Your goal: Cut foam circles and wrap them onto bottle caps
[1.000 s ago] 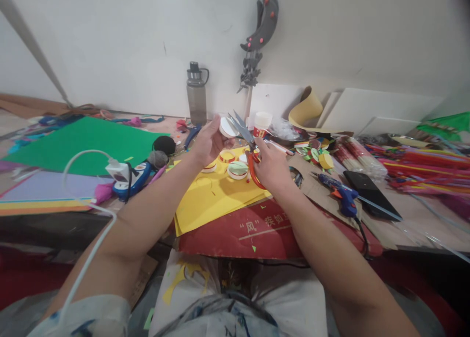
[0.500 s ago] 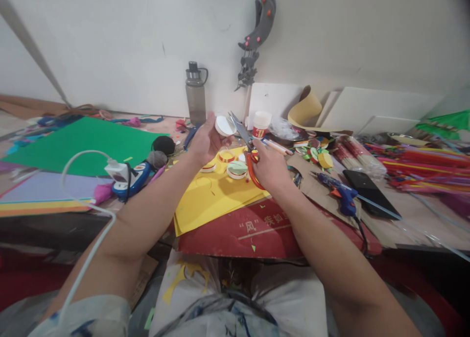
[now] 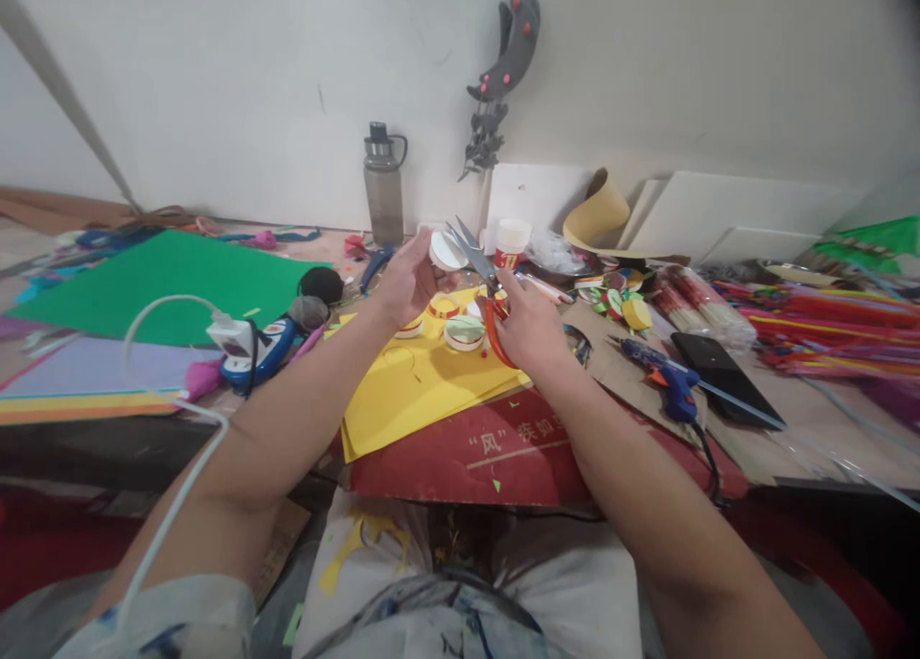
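Note:
My left hand (image 3: 413, 281) is closed on a white round piece cut from a paper cup (image 3: 448, 251), its flat disc face towards me. My right hand (image 3: 530, 322) grips orange-handled scissors (image 3: 475, 257); their blades are parted and lie at the right edge of the white piece. Below the hands, several short cup rings, one with a pale green top (image 3: 464, 332), rest on yellow sheets (image 3: 402, 400). A red-and-white paper cup (image 3: 513, 244) stands just behind the scissors.
A grey water bottle (image 3: 383, 185) stands at the wall. On the left lie a green sheet (image 3: 165, 285) and a blue-and-white power strip (image 3: 263, 352). To the right are a blue glue gun (image 3: 672, 381), a black phone (image 3: 723, 376) and colourful pipe cleaners (image 3: 840, 329).
My left hand and the white piece have shifted slightly right, closer to the scissor blades. My right hand has barely moved.

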